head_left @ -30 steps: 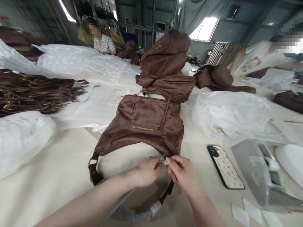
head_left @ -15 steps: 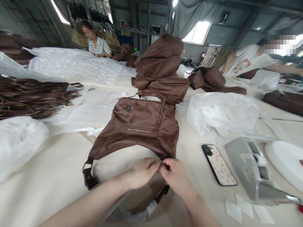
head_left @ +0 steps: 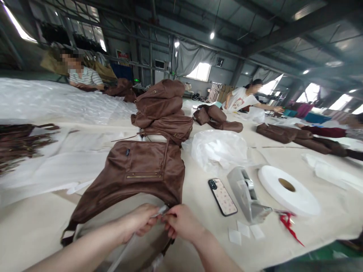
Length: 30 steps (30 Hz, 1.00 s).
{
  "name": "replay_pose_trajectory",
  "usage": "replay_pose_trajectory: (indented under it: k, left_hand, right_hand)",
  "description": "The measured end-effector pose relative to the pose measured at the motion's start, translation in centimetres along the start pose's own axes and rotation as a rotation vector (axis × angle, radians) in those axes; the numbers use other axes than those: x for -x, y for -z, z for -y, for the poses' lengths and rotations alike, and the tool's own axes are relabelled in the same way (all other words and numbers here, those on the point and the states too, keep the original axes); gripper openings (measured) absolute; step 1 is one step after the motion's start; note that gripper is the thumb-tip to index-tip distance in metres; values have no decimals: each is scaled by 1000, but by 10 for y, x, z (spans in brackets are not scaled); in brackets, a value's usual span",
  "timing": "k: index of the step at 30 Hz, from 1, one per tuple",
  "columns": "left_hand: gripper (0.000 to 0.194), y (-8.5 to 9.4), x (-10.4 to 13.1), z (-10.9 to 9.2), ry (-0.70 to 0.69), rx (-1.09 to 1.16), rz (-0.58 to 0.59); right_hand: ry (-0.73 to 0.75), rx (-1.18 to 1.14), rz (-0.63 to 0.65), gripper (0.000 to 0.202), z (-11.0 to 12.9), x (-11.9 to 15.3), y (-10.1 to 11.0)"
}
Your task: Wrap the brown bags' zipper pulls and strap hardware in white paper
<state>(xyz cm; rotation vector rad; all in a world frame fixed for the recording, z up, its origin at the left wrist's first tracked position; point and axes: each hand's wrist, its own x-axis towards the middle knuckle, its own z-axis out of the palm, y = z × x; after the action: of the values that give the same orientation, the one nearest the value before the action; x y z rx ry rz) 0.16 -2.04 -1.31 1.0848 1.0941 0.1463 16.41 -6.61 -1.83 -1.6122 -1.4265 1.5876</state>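
A brown leather shoulder bag (head_left: 141, 162) lies flat before me, its zip pocket and small dark label facing up. Its strap curves toward me, and white wrapping covers part of it near the bottom edge. My left hand (head_left: 143, 221) is closed on a thin white strip (head_left: 162, 209), whose tail hangs down below the wrist. Beside it, my right hand (head_left: 181, 223) pinches the same strip close to the bag's right strap end. The fingertips of both hands nearly meet. Part of the strap is hidden behind my hands and forearms.
Right of the bag lie a phone (head_left: 223, 197), a tape dispenser (head_left: 246, 194), a white roll (head_left: 300, 196), red-handled scissors (head_left: 289, 224) and small white cards (head_left: 235, 237). Brown bags (head_left: 164, 102) are piled behind. Crumpled plastic (head_left: 218, 149) lies nearby. Co-workers stand across the table.
The view has swung right and up, so the bag appears further left. My hands have drawn slightly apart, and the white strip between them now shows.
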Motion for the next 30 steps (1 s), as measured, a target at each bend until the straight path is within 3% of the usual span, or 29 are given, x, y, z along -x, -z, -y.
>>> replay_pose_trajectory:
  k: [3,7,11,16,20,22,26,28,30]
  left_hand:
    - [30,3,6,0,223,226,81]
    - [34,1,12,19,399,642,264]
    - [31,-14,26,41,298,986,481]
    - [29,-26,41,46,170,1051,510]
    - [37,-27,45,37,139,751,368]
    - [41,-26,49,31,56,420,179]
    - [38,-21,59,20,-267,-570,-333]
    - [33,-20,64,19,-333,-955,-399]
    - [26,-20,68,21,-309,-1192,-341]
  right_hand:
    - [-47,-104,34,21,-1,7,-8]
    - [-38,-100,42,22,-9,14,-22]
    - [23,32,-1,21,-15,20,-27]
    - [6,189,41,27,-14,19,-23]
    - [78,561,-93,28,-9,14,-21]
    - [113,597,-93,25,-6,16,-19]
    - [115,339,-14,22,-2,26,-18]
    - [48,96,54,27,-3,31,-18]
    - [-27,-138,119,34,-4,32,-20]
